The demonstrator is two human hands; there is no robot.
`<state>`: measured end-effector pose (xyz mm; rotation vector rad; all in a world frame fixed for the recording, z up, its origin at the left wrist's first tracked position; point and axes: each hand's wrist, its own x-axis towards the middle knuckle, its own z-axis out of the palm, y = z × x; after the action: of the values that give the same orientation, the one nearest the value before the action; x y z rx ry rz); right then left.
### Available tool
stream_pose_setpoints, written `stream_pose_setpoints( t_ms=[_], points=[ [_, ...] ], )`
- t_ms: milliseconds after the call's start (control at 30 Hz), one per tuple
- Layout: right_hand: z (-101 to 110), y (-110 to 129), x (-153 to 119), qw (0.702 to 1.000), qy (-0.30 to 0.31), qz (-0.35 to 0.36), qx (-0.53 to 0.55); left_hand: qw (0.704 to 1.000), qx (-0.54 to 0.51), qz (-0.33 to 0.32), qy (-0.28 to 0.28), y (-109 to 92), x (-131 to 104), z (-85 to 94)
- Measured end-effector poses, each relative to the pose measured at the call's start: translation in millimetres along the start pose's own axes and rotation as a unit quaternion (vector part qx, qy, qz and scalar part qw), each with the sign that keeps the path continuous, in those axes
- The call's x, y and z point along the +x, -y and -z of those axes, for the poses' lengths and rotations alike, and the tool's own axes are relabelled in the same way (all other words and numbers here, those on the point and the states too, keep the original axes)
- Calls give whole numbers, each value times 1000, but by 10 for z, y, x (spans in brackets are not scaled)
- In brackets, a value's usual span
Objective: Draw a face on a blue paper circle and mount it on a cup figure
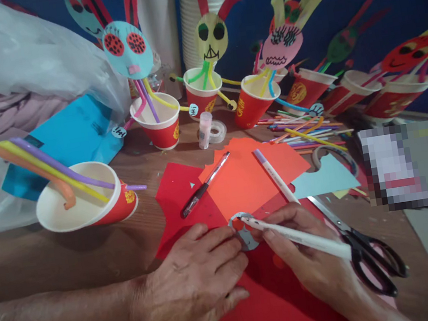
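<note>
My right hand (pixel 312 253) is closed around a white marker (pixel 310 238), whose dark tip rests at the upper part of a small light-blue paper circle (pixel 250 238). The circle has an orange spot and drawn marks, and lies over red paper (pixel 279 301). Palm down, my left hand (pixel 199 278) lies flat with its fingers spread and the fingertips against the circle's left edge. Above the hands, a black pen (pixel 205 186) and a second white marker (pixel 274 174) lie on orange paper (pixel 242 188).
Black-handled scissors (pixel 355 246) lie beside my right hand. A tilted paper cup (pixel 106 168) holding straws is at the left. Decorated cups (pixel 159 131) line the back, near loose straws (pixel 306 133), a glue stick (pixel 205 130), tape (pixel 217 131) and a plastic bag (pixel 45 51).
</note>
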<state>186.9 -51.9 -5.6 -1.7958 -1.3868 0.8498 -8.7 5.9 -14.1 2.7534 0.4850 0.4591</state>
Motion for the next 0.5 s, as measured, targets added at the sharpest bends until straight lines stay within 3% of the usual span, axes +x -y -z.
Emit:
stream_pose_setpoints(
  t_ms=[233,500],
  points=[
    [-36,-5,8,994,-35,74,-74,1000,-1,7,-1,-22,12,-9],
    [-53,-13,28,990,-38,97,-90,1000,2,1,-18,-30,21,-11]
  ],
)
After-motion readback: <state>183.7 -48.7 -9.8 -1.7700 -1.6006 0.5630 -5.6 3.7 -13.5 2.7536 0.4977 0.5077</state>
